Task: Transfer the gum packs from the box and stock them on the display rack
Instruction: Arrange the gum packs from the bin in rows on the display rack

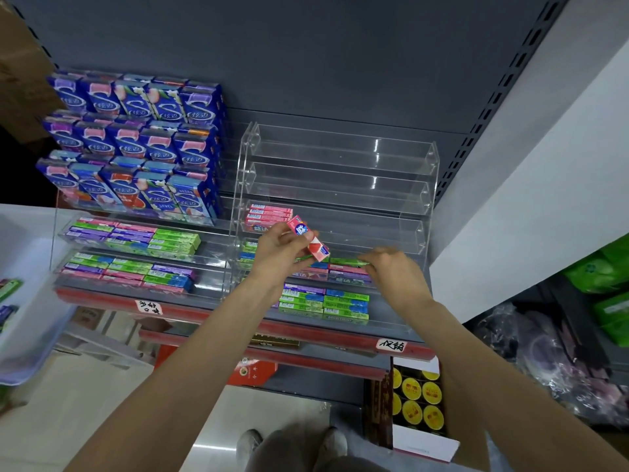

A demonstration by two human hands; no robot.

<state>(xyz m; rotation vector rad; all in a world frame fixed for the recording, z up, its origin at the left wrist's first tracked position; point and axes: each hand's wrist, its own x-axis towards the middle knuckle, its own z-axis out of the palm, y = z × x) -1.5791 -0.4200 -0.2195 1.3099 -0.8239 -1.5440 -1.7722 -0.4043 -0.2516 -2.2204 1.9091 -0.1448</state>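
Shop aisle, grey shelf bay; stocking is partway through.

Nearest me: tiled floor, my shoes, both forearms reaching out over the red-edged shelf lip (238, 318). My left hand (272, 248) pinches a pink gum pack (308, 241), held tilted just in front of the clear display rack (340, 185). My right hand (394, 267), just right of that grip, has fingers curled onto a green gum pack (343, 261) lying on the filled tier below the held pack. Lowest tiers, beneath both hands, look full of green, pink and purple packs. Just beyond the pinch, the middle tier has only a small pink stack (269, 214) at its left end. The two tiers above and behind it stand bare. My judgement: roughly half remains. The white box (30, 301) sits far left of the grip, a few packs showing inside.
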